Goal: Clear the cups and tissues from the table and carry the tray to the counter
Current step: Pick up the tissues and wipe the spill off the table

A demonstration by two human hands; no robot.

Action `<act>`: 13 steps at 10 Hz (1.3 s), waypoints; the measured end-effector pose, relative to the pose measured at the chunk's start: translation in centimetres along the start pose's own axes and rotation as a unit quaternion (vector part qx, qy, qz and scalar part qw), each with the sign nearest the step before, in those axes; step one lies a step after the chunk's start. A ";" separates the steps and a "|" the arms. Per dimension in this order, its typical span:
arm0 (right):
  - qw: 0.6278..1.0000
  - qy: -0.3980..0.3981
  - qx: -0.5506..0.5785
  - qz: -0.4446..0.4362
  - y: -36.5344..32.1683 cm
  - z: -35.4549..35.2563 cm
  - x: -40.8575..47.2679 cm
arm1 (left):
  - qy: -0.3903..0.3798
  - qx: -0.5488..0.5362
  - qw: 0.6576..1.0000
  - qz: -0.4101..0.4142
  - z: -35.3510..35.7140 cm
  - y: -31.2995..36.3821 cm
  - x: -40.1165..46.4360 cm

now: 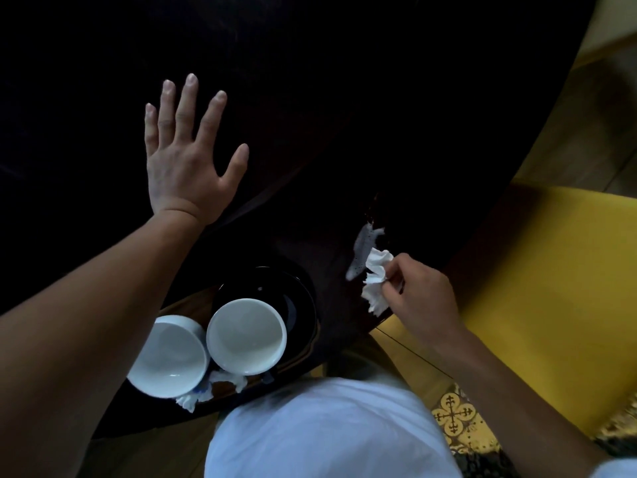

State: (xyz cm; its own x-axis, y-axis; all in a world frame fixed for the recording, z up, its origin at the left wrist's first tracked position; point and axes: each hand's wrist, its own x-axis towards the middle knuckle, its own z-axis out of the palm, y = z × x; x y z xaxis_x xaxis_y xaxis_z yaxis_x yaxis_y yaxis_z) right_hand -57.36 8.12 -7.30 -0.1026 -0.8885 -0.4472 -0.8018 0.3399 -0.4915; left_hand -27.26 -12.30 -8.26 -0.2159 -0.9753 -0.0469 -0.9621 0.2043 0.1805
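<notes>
A: Two white cups, one cup (246, 335) beside the other cup (169, 355), sit on the dark tray (303, 353) near the person's body. Some tissue bits (225, 380) lie under them.

B: What are the hands doing?

A: The left hand (188, 160) is spread flat on the dark table (344, 98), fingers wide, holding nothing. The right hand (418, 294) pinches a crumpled white tissue (377, 279) at the table's edge.

B: Is that pale streak (363, 248) another tissue?

A: I can't tell. It may be a wet smear or a reflection.

B: Where should the tissue go?

A: I think onto the tray. The tray lies to the left of the right hand and a bit nearer the body, so that hand is closer.
</notes>
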 end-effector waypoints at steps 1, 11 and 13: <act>0.996 -0.041 0.067 0.042 -0.5 1.1 -1.1 | -0.001 0.000 1.000 0.000 0.0 0.0 0.0; 0.996 -0.029 0.055 0.059 -0.4 0.1 0.1 | -0.008 0.002 1.000 -0.003 -0.2 0.0 0.0; 0.998 0.013 0.030 0.057 -0.3 1.0 0.7 | -0.007 0.003 1.000 -0.003 -0.1 0.1 0.1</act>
State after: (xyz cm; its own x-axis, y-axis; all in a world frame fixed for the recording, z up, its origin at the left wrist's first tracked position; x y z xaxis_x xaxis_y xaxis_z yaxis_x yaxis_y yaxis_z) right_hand -56.57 7.72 -8.24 -0.2074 -0.8499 -0.4844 -0.7466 0.4575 -0.4830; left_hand -27.38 -12.38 -8.10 -0.2130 -0.9752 -0.0606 -0.9643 0.1998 0.1740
